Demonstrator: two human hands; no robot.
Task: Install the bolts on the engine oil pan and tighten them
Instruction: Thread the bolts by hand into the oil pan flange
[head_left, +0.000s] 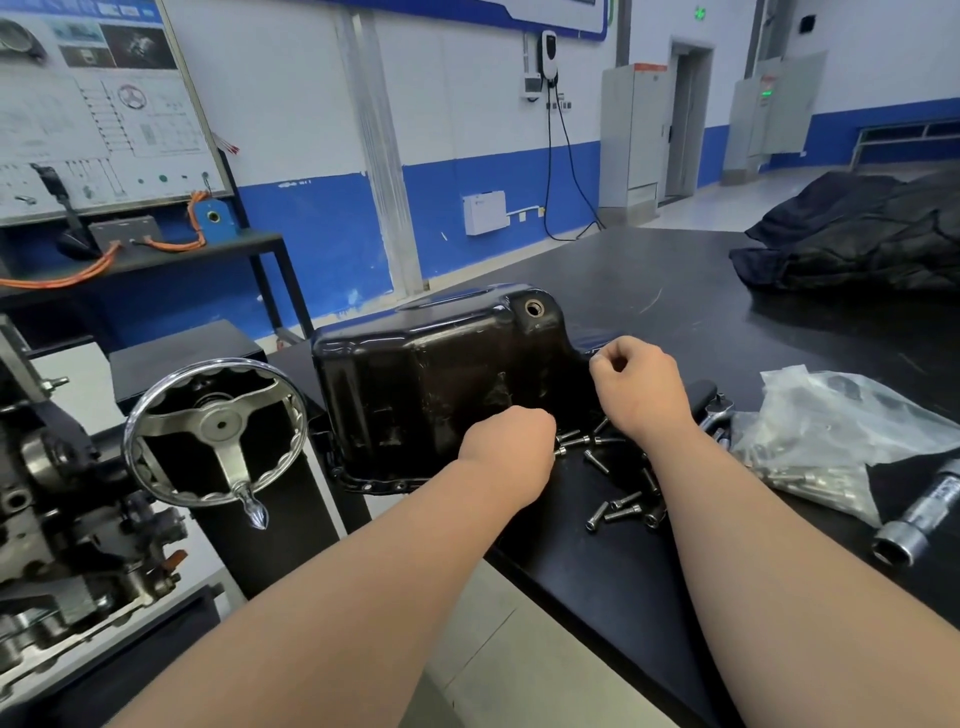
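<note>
A glossy black oil pan (436, 384) sits upside down on the corner of a black table (675, 291), its drain hole at the top right. Several loose bolts (618, 512) lie on the table just in front of it. My left hand (511, 441) is curled at the pan's near wall beside the bolts; what its fingers hold is hidden. My right hand (641, 387) hovers at the pan's right flange, its thumb and forefinger pinching a small bolt.
A clear plastic bag (831, 436) with more bolts lies to the right, beside a ratchet (714, 410) and a long socket (919, 519). A dark cloth bundle (857, 234) is at the far right. An engine stand with a chrome handwheel (215, 428) stands left.
</note>
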